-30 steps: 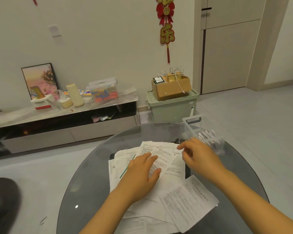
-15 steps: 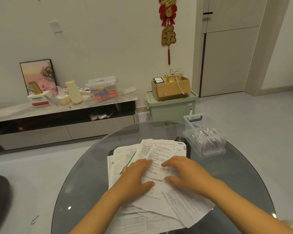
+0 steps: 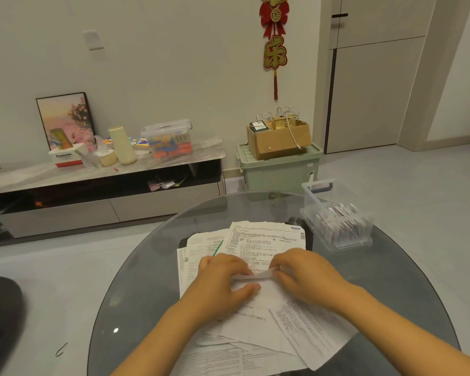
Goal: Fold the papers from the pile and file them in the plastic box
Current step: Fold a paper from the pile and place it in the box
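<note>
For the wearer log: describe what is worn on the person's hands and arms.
Nothing is worn that shows. The left hand and the right hand are bare: no gloves, rings or markings visible. Both forearms are uncovered from wrist to the bottom edge of the picture, with no sleeve, watch or bracelet in view. Anything worn above the elbows lies outside the picture.

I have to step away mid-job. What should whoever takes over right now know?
Left hand and right hand both pinch one sheet atop the pile, lifting its edge; fold barely begun.
Pile lies mid-table; box stands at the far right edge, open, several folded papers already filed.
Left: finish this fold, file it, then work through the pile.
</note>
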The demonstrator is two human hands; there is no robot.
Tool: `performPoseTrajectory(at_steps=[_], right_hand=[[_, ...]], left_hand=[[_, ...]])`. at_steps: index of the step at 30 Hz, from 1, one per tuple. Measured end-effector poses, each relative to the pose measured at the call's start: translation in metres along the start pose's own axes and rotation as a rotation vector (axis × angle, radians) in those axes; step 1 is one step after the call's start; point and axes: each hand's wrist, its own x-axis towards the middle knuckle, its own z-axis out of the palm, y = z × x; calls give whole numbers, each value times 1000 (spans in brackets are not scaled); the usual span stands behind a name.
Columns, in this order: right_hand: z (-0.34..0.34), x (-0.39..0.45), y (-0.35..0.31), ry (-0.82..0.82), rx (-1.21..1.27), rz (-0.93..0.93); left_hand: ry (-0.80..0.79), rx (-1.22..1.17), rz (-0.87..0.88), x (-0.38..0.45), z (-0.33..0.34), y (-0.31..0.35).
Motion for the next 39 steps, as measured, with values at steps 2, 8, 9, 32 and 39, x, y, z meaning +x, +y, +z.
performPoseTrajectory(at_steps=[2,8,9,32,39], right_hand=[[-8,-3,-2,-15,178,32],[-4,-1,-9,-21,423,131],[0,-1,-10,-24,414,147],[2,-3,-6,-259,-26,-41],[3,-3,-7,-110,124,45]], left_hand=[[1,-141,-59,-1,-5,1],[1,-356,-268,-7,-3,12],[6,-335,-283,-6,-1,13],[-169,182,-30,-6,-1,2],[-97,-12,-93,-6,-5,-3]])
